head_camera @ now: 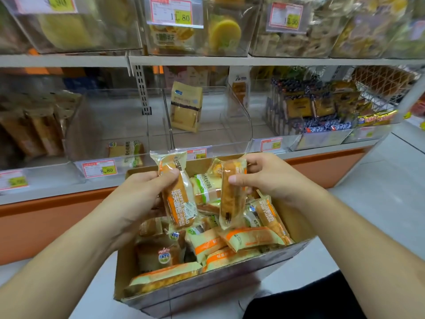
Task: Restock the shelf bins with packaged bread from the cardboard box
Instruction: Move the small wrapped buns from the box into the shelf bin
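An open cardboard box [188, 293] stands on the floor below me, packed with several wrapped breads. My left hand [138, 194] grips an orange-and-white waffle bread pack [180, 199] above the box, label facing me. My right hand [273, 178] holds a second waffle bread pack [231, 203] edge-on beside it. Straight ahead on the lower shelf is a clear bin [239, 118] with a single tan bread bag [186, 109] standing at its back. A clear bin [92, 162] to its left holds one green-labelled toast pack [128, 149].
Price tags [99, 168] hang on the bin fronts. Fuller bins of bread sit at far left [30, 132] and right [308, 109], and on the upper shelf [197, 26]. The orange shelf base [46, 212] runs just behind the box. My dark-clothed knee [310, 298] is at bottom right.
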